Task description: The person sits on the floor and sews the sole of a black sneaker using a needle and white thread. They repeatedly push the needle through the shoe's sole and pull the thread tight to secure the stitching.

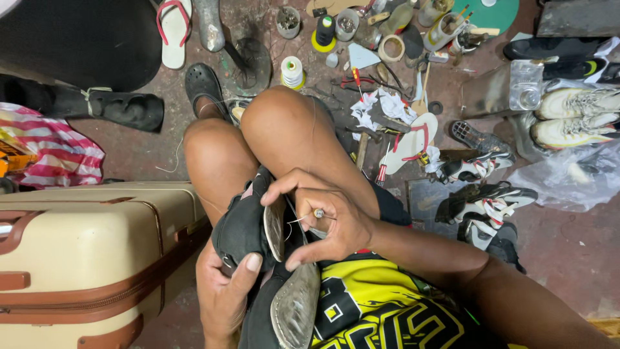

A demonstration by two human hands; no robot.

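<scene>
At the floor's left edge stands a cream hard-shell suitcase (84, 252) with brown trim, and behind it, toward the far left corner, a pink-and-white striped bag (55, 150) and a black boot (113, 106) lying on its side.

Your left hand (226, 291) comes next — it cups a black shoe (248, 226) from underneath, fingers wrapped round the upper and the thumb pressed flat against its side, so the shoe sits on your lap just in front of your bent knees. A second worn sole (296, 309) (grey, scuffed) rests below it against your yellow-and-black shirt.

Your right hand (323, 216) arches over the shoe's edge; the fingers are curled nearly closed, pinching a thin needle (314, 214) with pale thread (296, 220) trailing to the shoe's rim.

Beyond your knees, a spool of white thread (292, 71) stands on the floor near a cast-iron shoe last (248, 61). Further right lie a hammer (361, 143), crumpled white paper (387, 106) and a white flip-flop with red straps (411, 139).

Toward the floor's right edge — black-and-white sneakers (484, 207) piled together, and pale sneakers (571, 116) beside a clear plastic bag (568, 178).
</scene>
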